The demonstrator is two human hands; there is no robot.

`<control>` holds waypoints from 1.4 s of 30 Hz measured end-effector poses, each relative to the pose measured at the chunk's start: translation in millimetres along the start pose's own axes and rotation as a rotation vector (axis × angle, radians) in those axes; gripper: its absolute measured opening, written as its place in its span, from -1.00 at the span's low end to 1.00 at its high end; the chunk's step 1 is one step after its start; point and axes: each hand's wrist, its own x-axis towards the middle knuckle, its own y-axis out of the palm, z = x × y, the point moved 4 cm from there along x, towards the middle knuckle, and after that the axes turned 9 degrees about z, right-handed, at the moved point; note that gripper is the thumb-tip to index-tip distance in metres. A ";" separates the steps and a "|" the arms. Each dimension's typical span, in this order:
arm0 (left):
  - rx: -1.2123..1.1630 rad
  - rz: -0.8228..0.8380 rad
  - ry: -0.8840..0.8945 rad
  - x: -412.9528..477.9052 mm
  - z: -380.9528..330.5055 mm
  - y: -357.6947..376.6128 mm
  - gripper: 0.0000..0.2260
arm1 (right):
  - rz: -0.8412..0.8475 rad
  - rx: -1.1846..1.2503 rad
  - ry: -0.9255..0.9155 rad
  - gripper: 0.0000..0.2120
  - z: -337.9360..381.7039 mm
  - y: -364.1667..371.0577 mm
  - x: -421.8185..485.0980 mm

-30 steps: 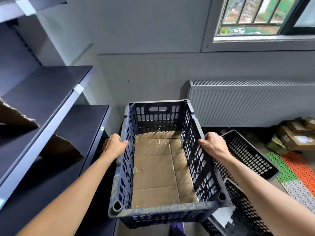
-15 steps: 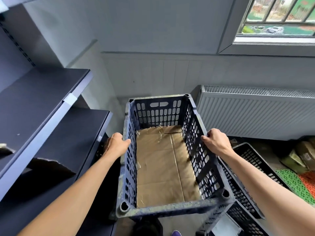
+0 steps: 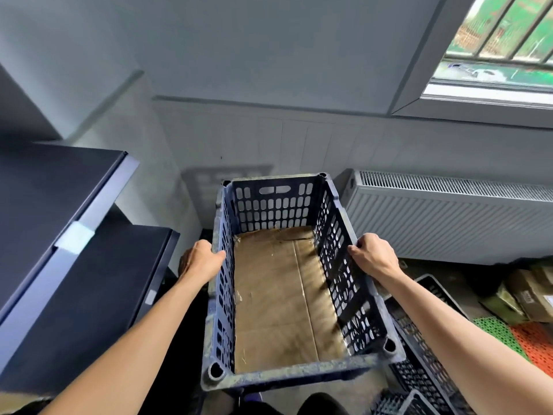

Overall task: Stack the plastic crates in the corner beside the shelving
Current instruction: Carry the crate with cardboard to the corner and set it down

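A dark blue perforated plastic crate (image 3: 275, 209) lined with brown cardboard is held in front of me, its far end near the corner wall. My left hand (image 3: 202, 260) grips the rim of its left long side. My right hand (image 3: 374, 254) grips the rim of its right long side. Whatever is under the crate is hidden by it. More black perforated crates (image 3: 428, 348) lie low on the floor at the right, partly behind my right arm.
Dark shelving (image 3: 74, 235) fills the left, with its shelf edges close to the crate. A white radiator (image 3: 449, 223) runs along the wall at the right, under a window. Cardboard boxes (image 3: 529, 292) and green and orange mats (image 3: 514, 339) lie on the floor at the far right.
The crate has moved forward toward the corner wall, both hands still gripping its sides. The view has tilted and shifted, so less of the upper shelves shows.
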 end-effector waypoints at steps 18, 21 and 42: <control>-0.222 -0.089 -0.404 68.5 -53.3 46.3 -0.64 | 0.251 -0.152 -0.347 -0.72 71.9 -30.1 241.5; -0.251 -0.076 -0.485 66.2 -55.6 56.1 -0.66 | 0.271 -0.199 -0.413 -0.70 95.2 -31.6 268.2; -0.307 0.039 -0.616 156.7 -19.5 76.1 -0.71 | 0.330 -0.383 -0.430 -0.78 180.5 18.9 355.1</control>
